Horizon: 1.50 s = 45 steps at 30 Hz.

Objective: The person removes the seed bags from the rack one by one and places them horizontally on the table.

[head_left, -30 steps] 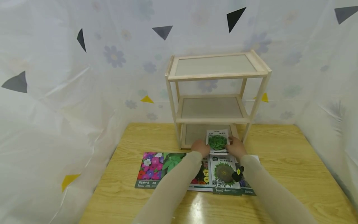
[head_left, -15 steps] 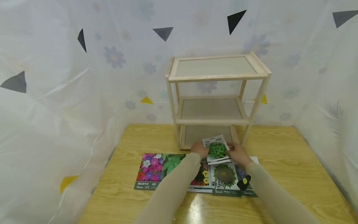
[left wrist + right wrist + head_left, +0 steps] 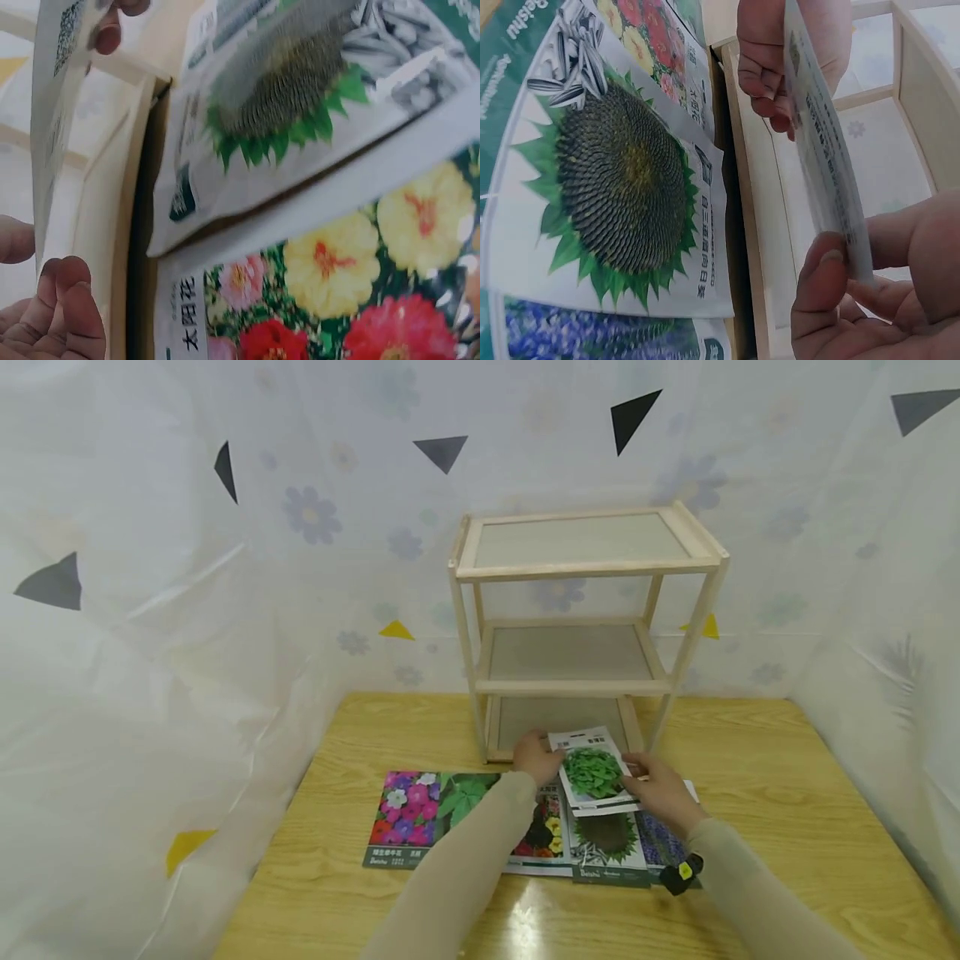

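Both hands pinch a white seed packet with green leaves (image 3: pixel 592 774) by its sides, above the row of packets. It tilts somewhat in the head view. My left hand (image 3: pixel 537 758) grips its left edge, and my right hand (image 3: pixel 663 791) its lower right edge. In the right wrist view the packet (image 3: pixel 825 150) is seen nearly edge-on, with thumb and fingers of the right hand (image 3: pixel 900 277) on either side. Below lies a sunflower packet (image 3: pixel 606 847), its upper part covered in the head view. Beside it is a packet of yellow and red flowers (image 3: pixel 330 262).
A wooden three-tier shelf (image 3: pixel 573 687) stands behind the hands. To the left lie a petunia packet (image 3: pixel 405 810) and a green-leaf packet (image 3: pixel 459 795); on the right is a purple-flower packet (image 3: pixel 660 841). All lie on a wooden table (image 3: pixel 315 893) before a plastic-covered wall (image 3: pixel 337 568).
Both hands have drawn the green-leaf packet back from the bottom shelf's front towards me and slightly right. It has turned from straight to tilted. The right hand has shifted right and nearer.
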### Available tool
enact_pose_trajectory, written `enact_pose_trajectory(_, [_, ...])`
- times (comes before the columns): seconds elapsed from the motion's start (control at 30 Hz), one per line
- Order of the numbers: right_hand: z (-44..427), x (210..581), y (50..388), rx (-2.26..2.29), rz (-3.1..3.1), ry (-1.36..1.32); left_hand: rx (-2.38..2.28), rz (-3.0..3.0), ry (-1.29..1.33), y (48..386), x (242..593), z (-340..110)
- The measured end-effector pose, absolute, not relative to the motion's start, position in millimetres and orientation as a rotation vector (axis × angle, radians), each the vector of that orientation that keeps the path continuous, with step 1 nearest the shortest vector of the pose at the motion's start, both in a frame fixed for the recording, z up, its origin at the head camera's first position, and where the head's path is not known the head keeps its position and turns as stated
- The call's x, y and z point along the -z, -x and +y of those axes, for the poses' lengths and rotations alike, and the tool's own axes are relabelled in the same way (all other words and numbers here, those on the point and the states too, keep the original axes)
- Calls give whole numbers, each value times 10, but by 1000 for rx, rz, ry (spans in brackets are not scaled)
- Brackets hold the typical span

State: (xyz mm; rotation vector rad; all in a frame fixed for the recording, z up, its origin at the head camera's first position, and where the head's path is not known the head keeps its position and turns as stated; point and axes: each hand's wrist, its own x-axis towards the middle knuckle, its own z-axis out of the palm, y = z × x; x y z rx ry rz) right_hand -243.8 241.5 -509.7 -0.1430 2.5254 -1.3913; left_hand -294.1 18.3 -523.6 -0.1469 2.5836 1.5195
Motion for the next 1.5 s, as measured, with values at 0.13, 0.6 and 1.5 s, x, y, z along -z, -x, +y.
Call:
enact_pose_trajectory(0.13, [2485, 5086, 2348, 1390, 2541, 159, -1619, 2579, 71, 2906, 5253, 231])
enact_pose_trajectory(0.6, [2730, 4980, 2067, 1318, 2535, 174, -1367, 2656, -330, 2582, 5156, 285])
enact_pose_trajectory(1.5, [3209, 4945, 1830, 1293, 2494, 134, -921, 2800, -679, 2061, 5124, 692])
